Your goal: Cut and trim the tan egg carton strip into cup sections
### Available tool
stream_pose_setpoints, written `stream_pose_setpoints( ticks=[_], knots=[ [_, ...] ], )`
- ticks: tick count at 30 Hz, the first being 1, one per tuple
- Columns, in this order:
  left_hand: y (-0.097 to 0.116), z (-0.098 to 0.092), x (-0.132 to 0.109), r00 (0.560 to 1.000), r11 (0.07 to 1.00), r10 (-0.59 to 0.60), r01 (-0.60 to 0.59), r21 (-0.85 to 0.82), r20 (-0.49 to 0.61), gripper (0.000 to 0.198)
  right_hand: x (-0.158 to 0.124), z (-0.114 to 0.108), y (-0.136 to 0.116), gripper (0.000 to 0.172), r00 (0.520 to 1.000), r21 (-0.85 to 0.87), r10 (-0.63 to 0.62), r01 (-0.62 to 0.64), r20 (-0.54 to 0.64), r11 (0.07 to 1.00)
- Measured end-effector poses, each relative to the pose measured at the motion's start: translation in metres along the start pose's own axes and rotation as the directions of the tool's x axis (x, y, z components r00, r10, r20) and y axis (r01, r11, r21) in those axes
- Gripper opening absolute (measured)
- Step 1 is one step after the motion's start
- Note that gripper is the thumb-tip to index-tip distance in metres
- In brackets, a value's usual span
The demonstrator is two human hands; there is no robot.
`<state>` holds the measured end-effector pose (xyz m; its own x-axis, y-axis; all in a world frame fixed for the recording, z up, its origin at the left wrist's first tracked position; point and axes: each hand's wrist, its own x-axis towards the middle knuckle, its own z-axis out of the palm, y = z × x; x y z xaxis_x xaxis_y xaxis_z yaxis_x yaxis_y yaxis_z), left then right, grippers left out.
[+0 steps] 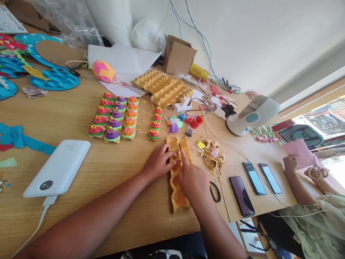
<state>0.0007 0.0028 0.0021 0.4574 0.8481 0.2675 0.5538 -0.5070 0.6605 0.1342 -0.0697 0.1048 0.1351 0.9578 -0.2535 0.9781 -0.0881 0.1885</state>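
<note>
A yellow egg-carton strip (175, 181) with two rows of cups lies lengthwise before me on the wooden table. My left hand (161, 160) grips its left edge near the far end, fingers curled over the cups. Above the strip's middle ridge, my right hand (194, 180) is closed with the index finger stretched along a thin, dark, knife-like blade (180, 146). The blade's tip touches the carton between the rows; its handle is hidden in my palm. Beyond my left hand stand painted carton strips with smiling faces, among them a red-and-green one (155, 124) and a purple one (115, 118).
Carton scraps and crumbs (212, 154) lie right of the strip, near a black band (215, 191) and several phones (242, 196). A white power bank (58, 167) is at left; a fan (250, 115) and more egg trays (164, 86) are farther back. Another person's hands (291, 162) hold pink paper and scissors.
</note>
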Motion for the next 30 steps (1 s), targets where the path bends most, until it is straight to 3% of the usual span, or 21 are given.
stream_pose_setpoints(
  ticks=[4, 11, 17, 24, 30],
  knots=[
    [0.001, 0.000, 0.000, 1.000, 1.000, -0.006, 0.006, -0.004, 0.002, 0.019, -0.010, 0.002, -0.001, 0.060, 1.000, 0.002, 0.003, -0.003, -0.017, 1.000],
    [0.001, -0.001, 0.000, 1.000, 1.000, -0.009, 0.009, -0.001, -0.001, 0.018, 0.010, -0.008, -0.007, 0.060, 1.000, 0.004, -0.001, 0.001, 0.005, 1.000],
    [0.001, 0.001, 0.000, 1.000, 1.000, -0.012, 0.011, -0.010, -0.016, 0.018, -0.007, -0.003, 0.001, 0.059, 1.000, -0.006, -0.016, 0.016, 0.009, 1.000],
    [-0.001, 0.001, 0.000, 1.000, 1.000, -0.003, 0.003, -0.004, -0.015, 0.018, 0.012, -0.006, -0.004, 0.058, 1.000, -0.001, -0.011, 0.011, -0.015, 1.000],
    [0.001, 0.000, -0.001, 1.000, 1.000, -0.009, 0.009, -0.019, -0.014, 0.019, -0.008, 0.005, 0.004, 0.060, 0.999, -0.016, -0.026, 0.025, -0.038, 1.000]
  ],
)
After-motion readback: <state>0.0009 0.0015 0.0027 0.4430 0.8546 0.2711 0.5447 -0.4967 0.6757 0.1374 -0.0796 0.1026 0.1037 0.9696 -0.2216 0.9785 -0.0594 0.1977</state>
